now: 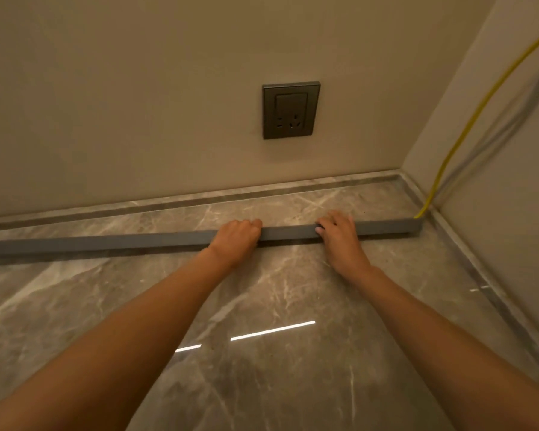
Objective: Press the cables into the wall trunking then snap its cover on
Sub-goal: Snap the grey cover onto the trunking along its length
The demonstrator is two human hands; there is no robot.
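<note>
A long grey trunking (106,241) lies across the glossy marble floor, a little in front of the back wall, running from the left edge to the right corner. Its top looks closed by the cover. My left hand (236,239) rests on it near the middle, fingers curled over the top. My right hand (339,236) lies flat over it further right, fingertips wrapped on its near face. A yellow cable (467,122) comes down along the right wall and enters the trunking's right end (416,225). No cable shows along the trunking's length.
A dark grey wall socket (290,110) sits on the beige back wall above my hands. A marble skirting strip (199,199) runs along the wall base. The right wall (511,181) meets the back wall in a corner.
</note>
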